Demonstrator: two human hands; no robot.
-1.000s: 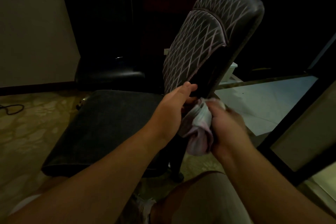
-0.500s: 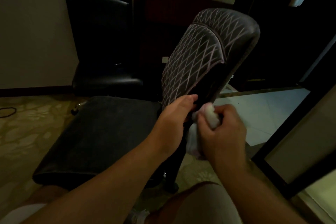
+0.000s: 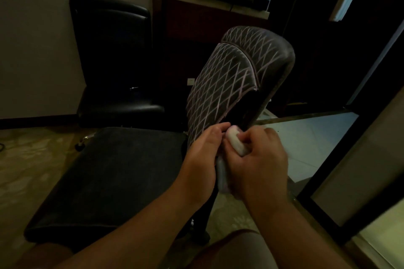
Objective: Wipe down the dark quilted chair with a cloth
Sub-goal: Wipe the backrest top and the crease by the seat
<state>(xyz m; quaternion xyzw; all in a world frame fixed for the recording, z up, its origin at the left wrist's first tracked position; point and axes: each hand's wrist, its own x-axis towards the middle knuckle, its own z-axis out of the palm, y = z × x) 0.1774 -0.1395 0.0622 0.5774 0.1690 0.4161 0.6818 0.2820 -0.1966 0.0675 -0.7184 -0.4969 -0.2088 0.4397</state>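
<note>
The quilted chair (image 3: 229,85) stood in the middle of the floor, its seat (image 3: 113,177) toward the left. The left hand (image 3: 203,155) gripped the lower edge of the backrest, fingers curled round it. The right hand (image 3: 258,159) had its grip closed on the pale cloth (image 3: 235,142), bunched and touching the backrest's base. A black chair (image 3: 113,59) stood behind, against the wall.

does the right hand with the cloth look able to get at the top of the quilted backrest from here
Probably yes. The right hand grips the cloth at the backrest's lower edge, beside the left hand, and nothing covers the quilted surface above, so the way up looks free.
</note>
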